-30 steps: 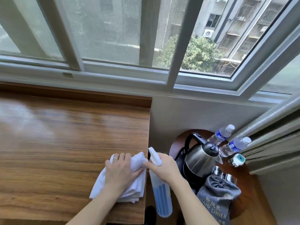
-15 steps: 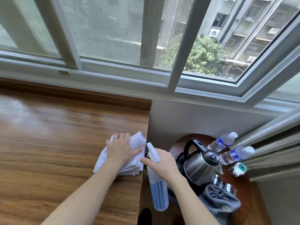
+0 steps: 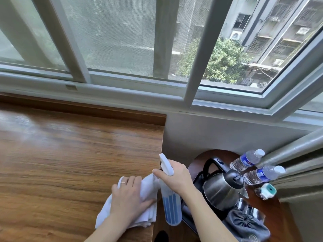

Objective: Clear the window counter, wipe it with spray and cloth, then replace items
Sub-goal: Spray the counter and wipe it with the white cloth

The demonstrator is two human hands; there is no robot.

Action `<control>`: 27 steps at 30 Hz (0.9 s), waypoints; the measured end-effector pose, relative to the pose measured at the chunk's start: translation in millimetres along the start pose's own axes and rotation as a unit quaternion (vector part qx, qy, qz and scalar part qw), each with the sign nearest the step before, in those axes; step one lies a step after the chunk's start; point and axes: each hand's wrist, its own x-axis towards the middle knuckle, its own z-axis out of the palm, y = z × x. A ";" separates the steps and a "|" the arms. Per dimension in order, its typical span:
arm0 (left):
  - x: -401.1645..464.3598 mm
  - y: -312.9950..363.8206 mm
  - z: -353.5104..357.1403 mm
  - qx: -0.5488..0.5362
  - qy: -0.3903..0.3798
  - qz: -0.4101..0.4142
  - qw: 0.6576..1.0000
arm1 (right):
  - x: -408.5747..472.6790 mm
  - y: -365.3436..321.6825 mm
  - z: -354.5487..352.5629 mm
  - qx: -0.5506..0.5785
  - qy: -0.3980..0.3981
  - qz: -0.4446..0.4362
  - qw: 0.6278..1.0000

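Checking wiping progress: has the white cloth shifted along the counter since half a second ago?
Yes. The white cloth under the left hand has slid back toward the person along the wooden counter's right edge, away from the window.

Wiping the wooden counter (image 3: 70,154) by the window

The left hand (image 3: 128,198) presses a white cloth (image 3: 148,189) flat at the counter's right edge — the right hand (image 3: 174,177) grips a blue spray bottle (image 3: 170,205) just beside it. To the right, on a round side table (image 3: 283,212) — a steel kettle (image 3: 220,187), two water bottles (image 3: 248,159) and a grey pouch (image 3: 248,224).
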 end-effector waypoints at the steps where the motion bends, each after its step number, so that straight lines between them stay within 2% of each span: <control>1: 4.3 -2.4 1.3 0.003 0.005 0.006 1.000 | 2.8 0.1 -0.2 0.000 0.001 -0.002 1.000; 7: 47.6 -11.8 2.7 0.000 0.020 0.042 0.999 | 15.4 1.6 -6.1 -0.001 0.003 0.005 1.000; 19: 174.5 -18.6 10.0 0.004 0.028 0.006 1.000 | 25.1 0.0 -11.4 0.011 0.009 0.010 1.000; 27: 164.3 -11.8 11.6 0.016 0.013 -0.015 1.000 | 26.6 2.7 -19.4 0.007 -0.001 -0.001 1.000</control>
